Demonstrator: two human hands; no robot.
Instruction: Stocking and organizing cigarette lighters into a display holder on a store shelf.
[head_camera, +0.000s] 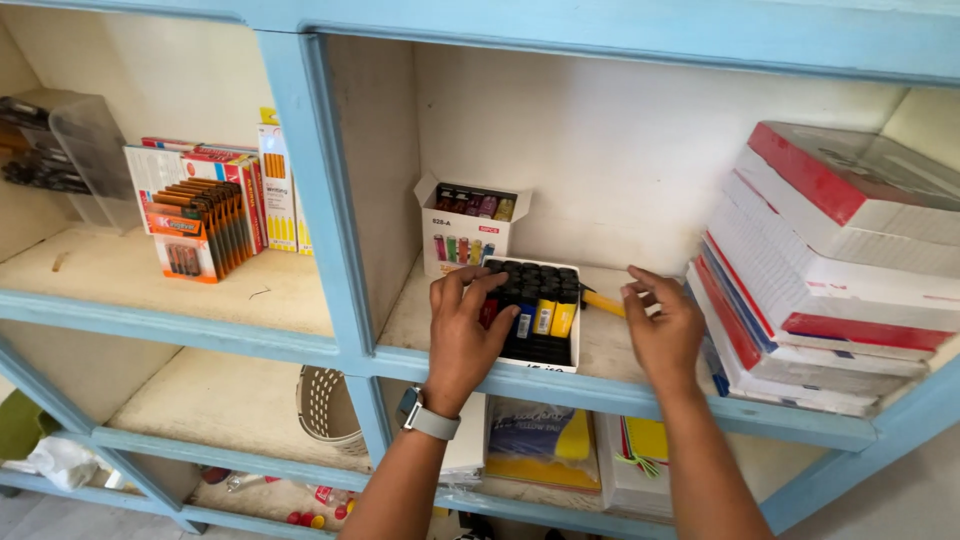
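An open tray of coloured lighters (540, 310) with black caps lies on a shelf of a light blue cabinet (620, 390). My left hand (462, 335) rests on the tray's left side, fingers touching the lighters; a grey watch sits on that wrist. My right hand (662, 325) hovers just right of the tray, fingers bent, holding nothing. A single yellow lighter (603, 302) lies on the shelf between the tray and my right hand. Behind the tray stands a small open white box of lighters (467, 232).
A slanted stack of red-and-white flat boxes (830, 270) fills the shelf's right side. The left compartment holds carded battery packs (200, 225) and a clear plastic bin (85, 150). Below are a beige basket (325, 405), packets (545, 440) and small items.
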